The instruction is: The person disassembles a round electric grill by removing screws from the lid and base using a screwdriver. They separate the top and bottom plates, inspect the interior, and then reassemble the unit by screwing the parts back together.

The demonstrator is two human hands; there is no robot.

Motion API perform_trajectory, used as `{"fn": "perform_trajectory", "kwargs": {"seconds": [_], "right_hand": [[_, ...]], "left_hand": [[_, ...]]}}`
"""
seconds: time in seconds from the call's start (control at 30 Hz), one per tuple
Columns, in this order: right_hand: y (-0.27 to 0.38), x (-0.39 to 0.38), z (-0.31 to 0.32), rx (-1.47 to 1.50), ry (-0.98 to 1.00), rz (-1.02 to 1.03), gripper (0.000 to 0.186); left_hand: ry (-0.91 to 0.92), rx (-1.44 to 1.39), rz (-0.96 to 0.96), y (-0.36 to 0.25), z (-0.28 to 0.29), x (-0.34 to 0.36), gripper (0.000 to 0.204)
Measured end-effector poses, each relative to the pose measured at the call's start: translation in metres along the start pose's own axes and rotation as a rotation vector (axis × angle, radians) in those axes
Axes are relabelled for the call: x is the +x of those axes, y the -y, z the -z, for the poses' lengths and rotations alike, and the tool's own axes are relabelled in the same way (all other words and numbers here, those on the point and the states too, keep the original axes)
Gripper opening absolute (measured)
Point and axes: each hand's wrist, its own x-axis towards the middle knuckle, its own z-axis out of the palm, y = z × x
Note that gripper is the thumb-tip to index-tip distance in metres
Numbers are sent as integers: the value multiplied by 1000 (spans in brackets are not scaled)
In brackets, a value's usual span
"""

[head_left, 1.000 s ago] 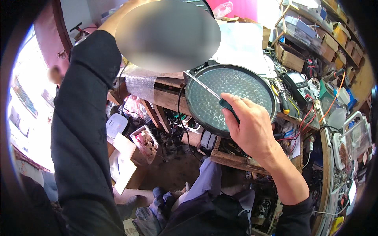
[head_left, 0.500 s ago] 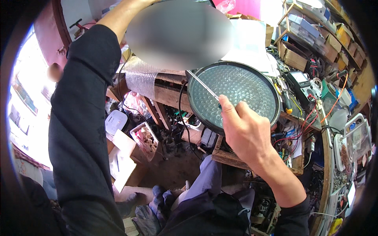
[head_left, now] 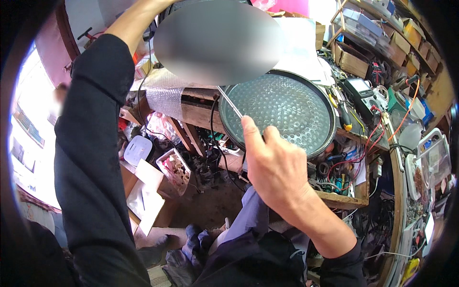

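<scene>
My right hand [head_left: 279,174] is closed around a screwdriver-like tool [head_left: 232,104] with a long, thin metal shaft. Its handle is hidden in my fist, and the shaft runs up and left to a large blurred patch, where its tip is lost. Under and beyond this hand lies a round, black-rimmed panel [head_left: 287,115] with a clear surface covered in round bubble shapes. My left forearm [head_left: 136,21] reaches up past the top edge; the hand itself does not show. Whatever lies under the blurred patch cannot be made out.
A wooden bench with bubble wrap [head_left: 165,98] spans the middle. At right are a meter [head_left: 366,95], red and orange leads, a screwdriver [head_left: 345,118] and a clear plastic box [head_left: 434,158]. Shelves hold boxes at upper right. Cartons [head_left: 150,201] stand on the floor at left.
My right hand and its tool have shifted left and slightly down in the picture. The whole view has moved a little, and my left forearm sits further left.
</scene>
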Motion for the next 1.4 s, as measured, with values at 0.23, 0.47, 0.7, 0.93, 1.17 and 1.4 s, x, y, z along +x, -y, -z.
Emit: {"fn": "perform_trajectory", "kwargs": {"seconds": [0.23,0.47,0.7,0.93,1.17,1.4], "right_hand": [[-16,4,1,168,4,-96,36],[-27,15,9,343,-39,-92,30],[-31,10,-3,345,-46,-128,29],[-17,-2,12,194,-3,-129,34],[-14,-4,6,145,-58,-61,36],[-23,-2,2,84,-67,-88,36]], "left_hand": [[35,-7,20,-6,8,-5,30],[80,51,30,-9,12,-4,34],[56,50,20,-2,4,-2,36],[155,-101,83,-11,19,-7,34],[155,11,77,9,30,-10,31],[121,-74,34,-9,9,-5,30]]}}
